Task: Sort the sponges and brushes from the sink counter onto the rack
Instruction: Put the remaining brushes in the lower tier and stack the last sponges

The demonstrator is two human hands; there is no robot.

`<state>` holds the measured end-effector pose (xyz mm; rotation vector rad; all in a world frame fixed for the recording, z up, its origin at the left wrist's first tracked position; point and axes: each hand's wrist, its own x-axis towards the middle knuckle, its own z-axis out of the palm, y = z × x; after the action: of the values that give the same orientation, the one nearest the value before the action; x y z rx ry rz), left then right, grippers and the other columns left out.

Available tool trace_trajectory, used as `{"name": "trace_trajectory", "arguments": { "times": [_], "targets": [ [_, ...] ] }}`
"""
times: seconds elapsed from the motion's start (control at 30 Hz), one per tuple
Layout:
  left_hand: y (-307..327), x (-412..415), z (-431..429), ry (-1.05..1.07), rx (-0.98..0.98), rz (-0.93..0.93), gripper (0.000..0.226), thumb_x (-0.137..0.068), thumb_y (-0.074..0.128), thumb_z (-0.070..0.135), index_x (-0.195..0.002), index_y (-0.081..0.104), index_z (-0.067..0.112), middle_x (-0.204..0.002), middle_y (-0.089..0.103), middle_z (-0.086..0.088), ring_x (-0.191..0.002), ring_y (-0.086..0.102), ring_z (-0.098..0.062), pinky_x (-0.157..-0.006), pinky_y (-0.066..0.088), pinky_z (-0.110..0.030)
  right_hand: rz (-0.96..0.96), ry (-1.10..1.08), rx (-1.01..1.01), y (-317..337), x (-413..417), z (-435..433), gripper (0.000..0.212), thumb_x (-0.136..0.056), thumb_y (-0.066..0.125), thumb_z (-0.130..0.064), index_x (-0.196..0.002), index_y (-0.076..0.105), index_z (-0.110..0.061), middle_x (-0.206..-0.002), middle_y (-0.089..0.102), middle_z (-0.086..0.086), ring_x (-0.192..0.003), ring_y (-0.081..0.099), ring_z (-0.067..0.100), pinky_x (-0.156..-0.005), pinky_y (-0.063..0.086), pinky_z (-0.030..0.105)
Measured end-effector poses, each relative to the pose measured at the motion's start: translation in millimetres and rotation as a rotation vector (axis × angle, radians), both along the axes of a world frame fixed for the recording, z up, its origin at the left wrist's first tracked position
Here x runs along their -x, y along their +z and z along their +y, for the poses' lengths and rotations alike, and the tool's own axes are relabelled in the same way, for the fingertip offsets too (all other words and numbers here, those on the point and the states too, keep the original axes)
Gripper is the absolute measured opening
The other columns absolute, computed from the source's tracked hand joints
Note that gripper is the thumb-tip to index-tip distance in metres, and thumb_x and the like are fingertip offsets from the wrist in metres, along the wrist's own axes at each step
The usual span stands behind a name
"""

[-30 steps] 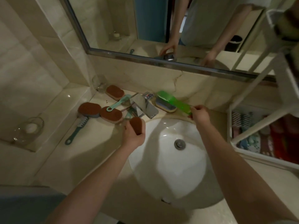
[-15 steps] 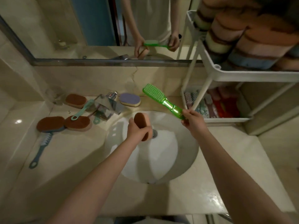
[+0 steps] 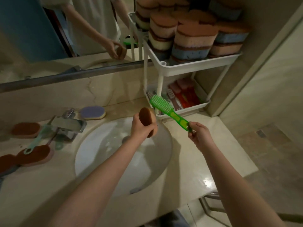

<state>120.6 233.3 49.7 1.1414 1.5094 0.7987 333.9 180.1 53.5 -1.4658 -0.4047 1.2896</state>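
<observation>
Your left grip (image 3: 141,128) is curled around an oval sponge (image 3: 146,119) with a coarse brown scouring face and a paler foam edge. You hold it upright over the far rim of the smooth white sink basin (image 3: 114,163). Your right grip (image 3: 199,134) pinches the tail end of a bright green brush (image 3: 164,109). It is translucent plastic with a flat slotted handle and a long head of stiff, pale green bristles. The head points up and away, in front of the lower tray of the white plastic rack (image 3: 188,69).

The rack stands on the bench (image 3: 41,185) just right of the basin. Its top tier is stacked with thick layered sponges (image 3: 193,38) in brown, pink, cream and blue. The lower tray (image 3: 195,106) holds brushes laid flat, with white bristles and red and pink bodies.

Left of the basin on the glossy stone bench is an angular chrome faucet (image 3: 68,125). Behind it lies a purple-topped oval sponge (image 3: 92,113). Farther left are more brown oval sponges (image 3: 26,130), and a slim teal brush handle (image 3: 35,141) with a ring end rests across one of them.
</observation>
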Motion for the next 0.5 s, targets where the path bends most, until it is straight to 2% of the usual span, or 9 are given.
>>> {"name": "trace_trajectory", "arguments": {
  "times": [0.1,0.23,0.37,0.5],
  "targets": [
    [3.7,-10.2,0.1,-0.059,-0.048,0.013,0.086,-0.071,0.079,0.020,-0.139,0.027,0.016,-0.132,0.044,-0.005,-0.116,0.048,-0.021,-0.092,0.041,-0.030,-0.014,-0.032,0.015,-2.8,-11.1,-0.8,0.015,-0.094,0.051,-0.004,-0.081,0.059,-0.006,-0.072,0.051,0.009,-0.054,0.040,0.014,-0.040,0.040,0.015],
    [8.6,-24.5,-6.0,-0.176,-0.078,0.055,0.078,-0.071,0.079,0.019,-0.134,0.032,0.015,-0.118,0.044,0.001,-0.104,0.048,-0.016,-0.084,0.038,-0.026,-0.052,-0.049,0.036,-1.8,-27.1,2.0,0.018,-0.093,0.049,-0.003,-0.078,0.057,-0.006,-0.069,0.048,0.009,-0.045,0.036,0.013,-0.037,0.033,0.015],
    [10.0,-39.5,-5.1,-0.246,-0.079,0.078,0.081,-0.069,0.080,0.019,-0.134,0.032,0.018,-0.122,0.044,0.000,-0.107,0.049,-0.017,-0.088,0.041,-0.028,-0.057,-0.138,0.051,-4.1,-49.4,4.2,0.019,-0.094,0.048,-0.003,-0.076,0.054,-0.006,-0.069,0.046,0.009,-0.050,0.034,0.015,-0.036,0.030,0.015],
    [20.8,-57.2,4.2,-0.244,-0.090,0.086,0.083,-0.070,0.079,0.020,-0.137,0.030,0.020,-0.119,0.042,0.004,-0.107,0.048,-0.016,-0.090,0.041,-0.029,-0.018,-0.197,0.064,-0.4,-57.7,26.1,0.019,-0.094,0.049,-0.004,-0.076,0.054,-0.008,-0.070,0.049,0.009,-0.053,0.039,0.014,-0.037,0.038,0.013]
  ]
}}
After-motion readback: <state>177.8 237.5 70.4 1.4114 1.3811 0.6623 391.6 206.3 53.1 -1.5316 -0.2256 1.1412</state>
